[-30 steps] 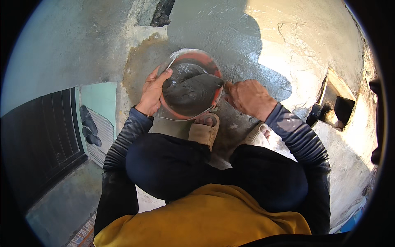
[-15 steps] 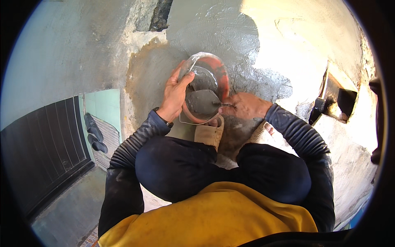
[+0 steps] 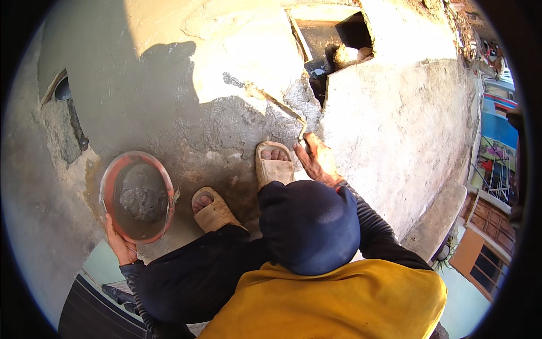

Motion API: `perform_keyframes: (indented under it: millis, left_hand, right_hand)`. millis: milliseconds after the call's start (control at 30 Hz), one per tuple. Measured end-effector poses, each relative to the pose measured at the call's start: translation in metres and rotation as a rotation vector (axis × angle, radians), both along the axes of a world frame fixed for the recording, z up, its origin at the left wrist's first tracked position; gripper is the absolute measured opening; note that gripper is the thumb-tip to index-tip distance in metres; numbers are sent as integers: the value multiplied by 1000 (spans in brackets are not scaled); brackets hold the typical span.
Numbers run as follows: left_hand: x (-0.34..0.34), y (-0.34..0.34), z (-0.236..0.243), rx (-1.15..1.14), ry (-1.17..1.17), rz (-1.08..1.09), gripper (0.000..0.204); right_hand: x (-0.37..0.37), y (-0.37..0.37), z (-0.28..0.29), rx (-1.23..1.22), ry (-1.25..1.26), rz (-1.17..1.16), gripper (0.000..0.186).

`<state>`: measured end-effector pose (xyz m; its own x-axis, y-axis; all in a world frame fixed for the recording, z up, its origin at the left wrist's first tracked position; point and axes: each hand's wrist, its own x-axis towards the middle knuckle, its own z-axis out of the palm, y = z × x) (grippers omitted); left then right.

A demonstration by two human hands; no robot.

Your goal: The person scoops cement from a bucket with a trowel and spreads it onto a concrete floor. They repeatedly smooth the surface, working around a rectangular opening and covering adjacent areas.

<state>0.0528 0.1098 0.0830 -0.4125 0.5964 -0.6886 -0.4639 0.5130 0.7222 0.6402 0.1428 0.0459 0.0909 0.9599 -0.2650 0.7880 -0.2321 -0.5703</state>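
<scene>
At the lower left, my left hand grips the near side of an orange-red bucket by its outer wall. The bucket tilts toward me, and a lump of wet grey mortar sits inside. My right hand is closed round the handle of a trowel, its narrow-looking blade pointing away to the upper left. That blade is at or just above the edge of freshly spread mortar; whether it touches cannot be told. Sunlight washes out its tip.
Beyond the trowel opens a square hole with a broken edge and rubble inside. My sandalled feet stand between bucket and trowel. A smaller gap breaks the surface at left. A concrete ledge runs along the right, with buildings beyond.
My view has turned to the right. The trowel has come out of the bucket and reaches away over the surface. The bucket, still in my left hand, is now off to my left.
</scene>
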Motion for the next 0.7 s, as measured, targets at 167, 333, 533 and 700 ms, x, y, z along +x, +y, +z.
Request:
perform_keyframes:
  millis: [167, 333, 533, 700]
  left_hand:
    - [-7, -8, -8, 41, -19, -25, 56]
    - [-5, 0, 0, 43, 22, -82, 53]
    - [-10, 7, 0, 48, 24, -133, 49]
    - [-17, 11, -2, -10, 34, -124, 49]
  right_hand:
    - [36, -33, -42, -108, -218, -264, 35]
    - [35, -32, -48, -141, -109, -303, 38]
    - [34, -21, -47, -393, -75, -245, 56]
    - [42, -12, -60, -451, 445, -517, 62]
